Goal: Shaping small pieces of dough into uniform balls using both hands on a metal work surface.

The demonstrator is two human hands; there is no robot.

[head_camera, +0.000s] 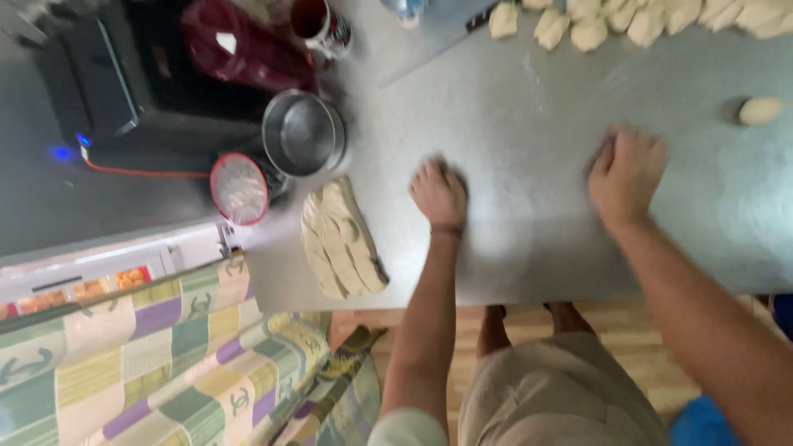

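My left hand (439, 193) presses palm-down on the grey metal table (529, 231), fingers curled over something hidden beneath it. My right hand (626, 172) is cupped the same way further right on the table, and what lies under it cannot be seen. A slab of pale dough (340, 239) lies near the table's front left corner, just left of my left hand. One rounded dough ball (760, 110) rests alone to the right of my right hand. Several dough pieces (628, 21) line the far edge.
A steel pot (302, 134) and a round red-rimmed lid (239, 188) stand left of the dough slab. A black appliance (124, 74), a dark red bag (239, 45) and a cup (320, 25) are at the far left. A patterned cloth (165, 355) hangs below.
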